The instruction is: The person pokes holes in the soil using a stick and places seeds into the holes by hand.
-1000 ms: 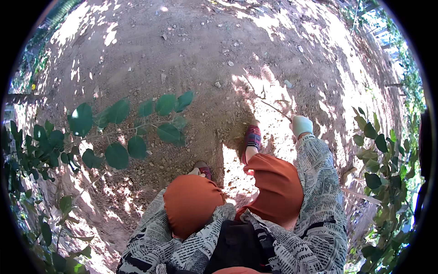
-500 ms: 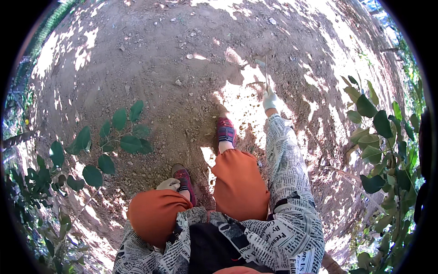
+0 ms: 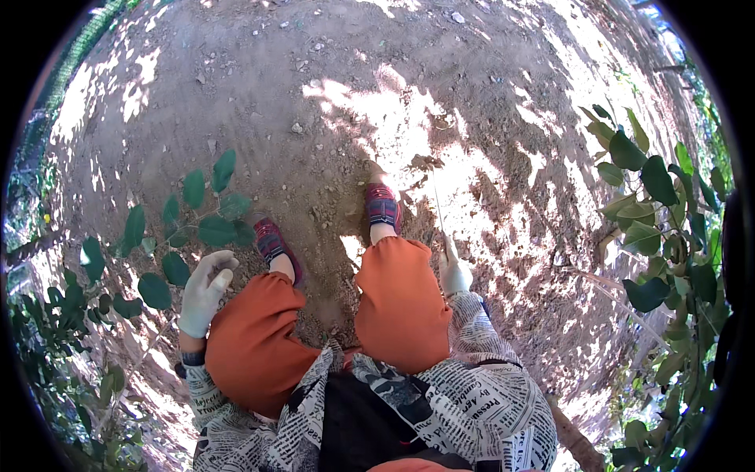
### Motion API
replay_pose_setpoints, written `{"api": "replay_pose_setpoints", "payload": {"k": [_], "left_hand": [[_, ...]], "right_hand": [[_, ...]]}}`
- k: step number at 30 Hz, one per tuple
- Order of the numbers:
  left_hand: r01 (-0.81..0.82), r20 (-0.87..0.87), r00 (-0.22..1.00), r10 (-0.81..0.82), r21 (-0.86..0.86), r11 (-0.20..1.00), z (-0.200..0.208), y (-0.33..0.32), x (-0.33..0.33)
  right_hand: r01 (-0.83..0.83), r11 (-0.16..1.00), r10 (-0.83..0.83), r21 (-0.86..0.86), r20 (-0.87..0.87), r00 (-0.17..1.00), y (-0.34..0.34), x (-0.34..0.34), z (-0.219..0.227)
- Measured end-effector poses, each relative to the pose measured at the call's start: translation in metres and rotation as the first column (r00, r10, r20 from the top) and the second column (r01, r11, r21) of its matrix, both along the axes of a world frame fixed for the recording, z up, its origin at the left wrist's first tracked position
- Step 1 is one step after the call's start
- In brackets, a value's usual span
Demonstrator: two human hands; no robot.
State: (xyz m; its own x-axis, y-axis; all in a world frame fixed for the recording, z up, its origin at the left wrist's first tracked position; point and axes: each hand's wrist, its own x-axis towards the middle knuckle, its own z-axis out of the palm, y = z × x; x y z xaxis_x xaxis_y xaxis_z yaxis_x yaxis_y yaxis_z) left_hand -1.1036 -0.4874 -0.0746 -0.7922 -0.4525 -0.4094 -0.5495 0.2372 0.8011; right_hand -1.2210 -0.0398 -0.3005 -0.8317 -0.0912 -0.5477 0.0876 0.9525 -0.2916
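The right hand (image 3: 454, 271), gloved, is closed around the lower end of a thin dry stem (image 3: 437, 206) rising beside the right shoe (image 3: 382, 206). It looks light, stiff and brittle, best gripped low. The left hand (image 3: 204, 291) hangs loosely spread, empty, near leaves (image 3: 206, 211).

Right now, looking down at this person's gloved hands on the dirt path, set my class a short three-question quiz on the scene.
1. True or false: the right hand holds a thin stick.
2. The left hand is: A) open, holding nothing; B) gripping a branch; C) on a shoe.
3. What colour are the trousers?

Key: 1 true. 2 A; it hangs beside the leafy branch. 3 orange.
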Motion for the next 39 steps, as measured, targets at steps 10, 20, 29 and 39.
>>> {"api": "replay_pose_setpoints", "payload": {"k": [10, 20, 29, 39], "left_hand": [[0.736, -0.003, 0.581, -0.814, -0.426, 0.527, 0.078, 0.077, -0.023], [0.767, 0.198, 0.636, -0.746, -0.275, 0.580, 0.056, 0.040, -0.025], [0.929, 0.304, 0.350, -0.886, 0.005, 0.369, 0.006, 0.009, -0.062], [0.825, 0.214, 0.363, -0.907, -0.527, 0.205, -0.252, 0.165, -0.282]], "right_hand": [[0.117, 0.940, -0.231, -0.320, -0.345, 0.910, -0.090, -0.172, -0.083], [0.000, 0.996, -0.018, -0.091, -0.202, 0.979, -0.133, -0.196, -0.072], [0.024, 1.000, -0.024, -0.006, 0.058, 0.998, -0.078, -0.054, -0.019], [0.631, 0.276, -0.521, -0.725, 0.439, 0.732, -0.122, -0.139, -0.041]]}}
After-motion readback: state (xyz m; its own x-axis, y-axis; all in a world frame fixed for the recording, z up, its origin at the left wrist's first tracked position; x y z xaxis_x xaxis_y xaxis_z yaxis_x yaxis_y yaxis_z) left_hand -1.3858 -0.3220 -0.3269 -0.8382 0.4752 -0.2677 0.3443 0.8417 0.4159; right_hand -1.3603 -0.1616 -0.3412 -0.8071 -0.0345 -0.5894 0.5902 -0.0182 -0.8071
